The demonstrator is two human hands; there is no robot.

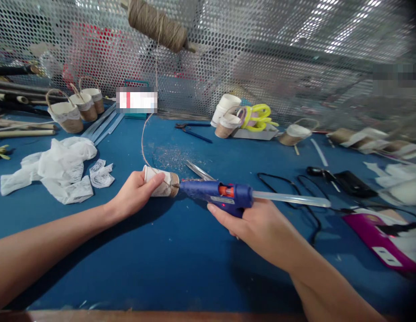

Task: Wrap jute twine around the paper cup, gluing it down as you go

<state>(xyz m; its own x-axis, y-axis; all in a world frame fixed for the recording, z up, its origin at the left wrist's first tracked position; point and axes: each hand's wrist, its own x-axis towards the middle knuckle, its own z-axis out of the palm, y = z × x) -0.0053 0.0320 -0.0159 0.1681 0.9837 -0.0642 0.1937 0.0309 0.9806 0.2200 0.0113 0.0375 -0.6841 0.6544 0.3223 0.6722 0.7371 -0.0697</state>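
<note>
My left hand (136,193) is closed round a small white paper cup (157,191) lying on its side, with the thumb on top. A brown wrap covers the end of the cup that faces right. Twine (142,142) runs down to the cup from a spool (157,26) hanging above. In my right hand (261,226) is a blue glue gun (239,195), its nozzle at the cup's brown part; whether it touches I cannot tell. A clear glue stick (295,198) sticks out of the gun's back. Partly hidden behind the gun lie scissors (197,170).
White lace (69,167) lies at left, below several finished little baskets (70,120). Pliers (194,130), stacked cups (228,105) and yellow-handled scissors (260,117) stand along the mesh wall (208,58). A black cord (295,184) and a purple power strip (372,241) are at right.
</note>
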